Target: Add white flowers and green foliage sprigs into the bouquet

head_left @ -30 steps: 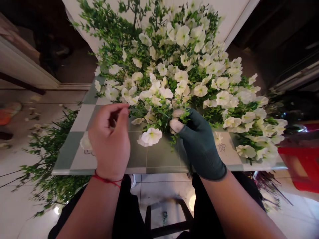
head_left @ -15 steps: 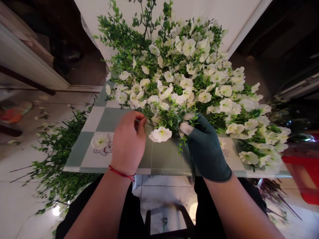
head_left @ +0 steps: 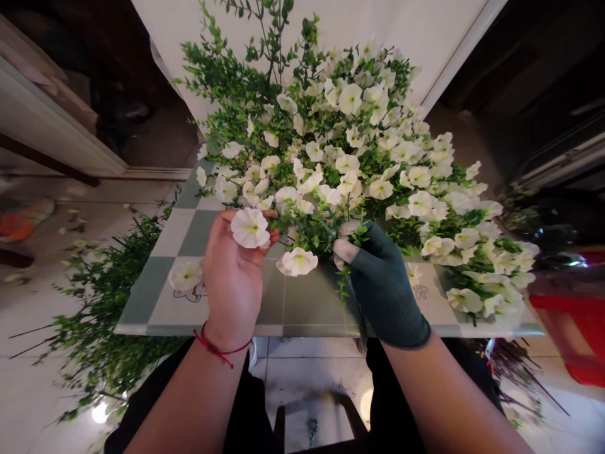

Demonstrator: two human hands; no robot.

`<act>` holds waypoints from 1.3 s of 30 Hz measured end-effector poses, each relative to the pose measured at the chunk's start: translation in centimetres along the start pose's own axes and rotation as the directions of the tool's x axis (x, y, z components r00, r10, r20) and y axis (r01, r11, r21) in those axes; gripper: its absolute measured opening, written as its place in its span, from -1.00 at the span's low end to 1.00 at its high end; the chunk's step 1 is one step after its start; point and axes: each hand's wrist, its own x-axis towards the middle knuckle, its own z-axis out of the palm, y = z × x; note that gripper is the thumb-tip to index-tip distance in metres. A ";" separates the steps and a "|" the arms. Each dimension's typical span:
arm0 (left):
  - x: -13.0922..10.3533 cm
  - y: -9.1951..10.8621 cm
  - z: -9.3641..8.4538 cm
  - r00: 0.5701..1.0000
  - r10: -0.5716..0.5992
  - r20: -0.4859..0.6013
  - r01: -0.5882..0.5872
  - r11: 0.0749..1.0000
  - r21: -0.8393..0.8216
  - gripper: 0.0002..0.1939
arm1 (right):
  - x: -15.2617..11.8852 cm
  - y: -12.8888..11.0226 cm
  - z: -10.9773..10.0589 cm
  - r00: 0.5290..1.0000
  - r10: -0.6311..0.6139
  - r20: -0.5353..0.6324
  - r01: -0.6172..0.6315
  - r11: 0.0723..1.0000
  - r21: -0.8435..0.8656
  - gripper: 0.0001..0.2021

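My bare left hand (head_left: 236, 271), with a red string at the wrist, holds a white flower (head_left: 250, 227) between thumb and fingers, its face turned up. My right hand (head_left: 385, 277), in a dark green glove with pale fingertips, pinches a green leafy stem (head_left: 344, 287). Between my hands another white flower (head_left: 299, 261) hangs at the near end of the greenery. Many white flowers with green leaves (head_left: 350, 164) are heaped behind and to the right of both hands. A loose white flower (head_left: 185, 275) lies on the checkered table (head_left: 163, 236), left of my left hand.
Green leafy branches (head_left: 113, 302) stand low at the left of the table. At the right edge is a red container (head_left: 574, 334). Dark reddish stems (head_left: 517, 369) lie below the table's right side. A pale wall (head_left: 392, 25) rises behind the flowers.
My left hand has turned palm up and spread a little, and a white flower now shows in its fingers. My right hand keeps its pinch on the stem. The view has shifted slightly.
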 end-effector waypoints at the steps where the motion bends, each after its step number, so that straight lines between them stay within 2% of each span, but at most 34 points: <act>1: 0.0 -0.1 0.0 0.999 -0.049 0.004 0.049 0.999 -0.022 -0.89 | 0.0 0.0 0.0 1.000 0.001 0.007 -0.001 1.000 -0.002 -0.74; 4: 0.1 -0.2 0.2 0.983 -0.182 0.012 0.183 0.982 -0.053 -0.75 | -0.2 0.0 0.0 1.000 0.018 0.021 -0.018 1.000 0.018 -0.71; 7: 0.1 0.0 0.5 0.944 -0.325 0.054 0.327 0.944 -0.037 -0.69 | -0.2 -0.1 0.0 1.000 0.018 0.017 -0.019 1.000 0.023 -0.71; 9: 0.1 0.2 0.6 0.921 -0.379 0.094 0.382 0.924 -0.022 -0.70 | -0.2 0.0 0.0 1.000 0.010 0.017 -0.011 1.000 0.014 -0.73; 12: 0.0 0.6 0.8 0.910 -0.373 0.184 0.370 0.928 0.051 -0.82 | -0.2 0.2 -0.1 0.999 -0.001 0.037 0.000 1.000 0.004 -0.73; 15: -0.2 0.9 1.0 0.883 -0.356 0.304 0.337 0.934 0.117 -0.66 | -0.2 0.5 -0.2 0.998 -0.007 0.062 0.009 1.000 -0.030 -0.74; 17: -0.4 0.9 1.0 0.875 -0.339 0.345 0.310 0.941 0.138 -0.57 | -0.2 0.5 -0.2 0.998 -0.014 0.066 0.018 0.998 -0.061 -0.75; 19: -0.3 0.9 1.0 0.889 -0.319 0.329 0.283 0.946 0.156 -0.57 | -0.1 0.4 -0.1 0.998 -0.028 0.050 0.032 0.996 -0.079 -0.75; 22: -0.1 0.7 0.8 0.934 -0.278 0.224 0.255 0.959 0.126 -0.60 | 0.0 0.1 0.0 0.999 -0.041 0.034 0.043 0.996 -0.075 -0.76; 26: 0.2 0.4 0.5 0.977 -0.202 0.072 0.192 0.974 0.123 -0.58 | -0.2 0.4 -0.1 0.995 -0.067 0.076 0.073 0.994 -0.081 -0.80; 28: 0.3 0.1 0.4 0.986 -0.163 0.027 0.156 0.974 0.166 -0.65 | -0.3 0.8 -0.2 0.992 -0.073 0.104 0.084 0.991 -0.100 -0.80; 32: 0.1 -0.1 0.4 0.979 -0.205 0.012 0.200 0.964 0.173 -0.90 | -0.5 1.5 -0.3 0.992 -0.059 0.112 0.073 0.989 -0.128 -0.79; 39: 0.2 0.3 1.0 0.978 -0.205 0.035 0.194 0.960 0.200 -0.67 | -0.4 1.1 -0.2 0.993 -0.090 0.080 0.103 0.978 -0.182 -0.78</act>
